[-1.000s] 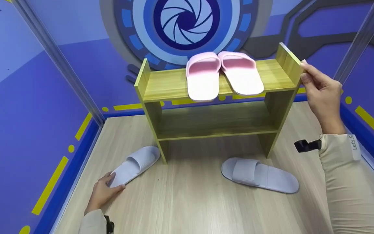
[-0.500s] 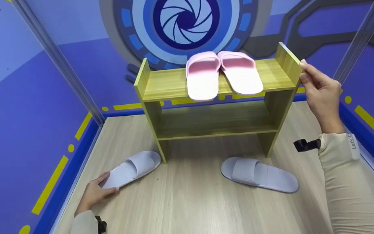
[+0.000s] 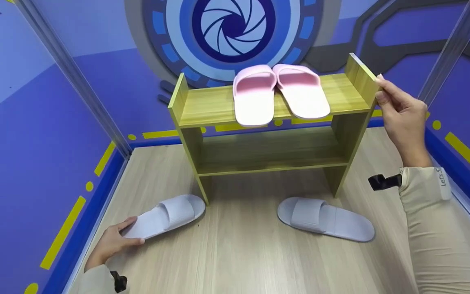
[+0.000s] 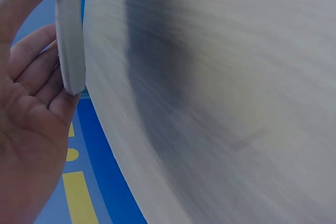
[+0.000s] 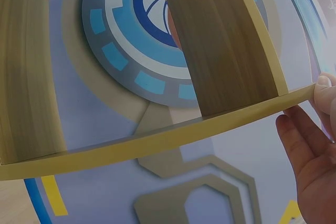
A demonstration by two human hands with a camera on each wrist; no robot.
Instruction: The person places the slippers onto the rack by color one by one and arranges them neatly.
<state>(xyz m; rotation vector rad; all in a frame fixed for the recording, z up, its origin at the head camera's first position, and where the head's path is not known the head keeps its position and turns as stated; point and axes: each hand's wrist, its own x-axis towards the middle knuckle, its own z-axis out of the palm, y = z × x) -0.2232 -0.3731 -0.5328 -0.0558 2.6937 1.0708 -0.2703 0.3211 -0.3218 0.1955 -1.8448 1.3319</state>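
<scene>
In the head view my left hand (image 3: 109,243) grips the heel end of a white slipper (image 3: 178,212), its thumb on the near side and fingers on the far side. The left wrist view shows the slipper's heel edge (image 4: 72,40) between thumb and fingers. The toe points right, close to the left front foot of a wooden shoe rack (image 3: 273,169). My right hand (image 3: 406,122) pinches the rack's upper right side panel; the right wrist view shows the thumb and fingers at that panel's edge (image 5: 231,118). Another white slipper (image 3: 347,223) lies in front of the rack, toe leftward.
Two pink slippers (image 3: 255,102) stand side by side on the rack's top shelf (image 3: 210,104), heels toward me. Blue patterned walls (image 3: 55,163) enclose the wooden-look floor (image 3: 243,261) at the left, back and right.
My left hand has moved left and slightly nearer, turning the left white slipper so it lies more level across the floor. My right hand keeps its hold on the rack.
</scene>
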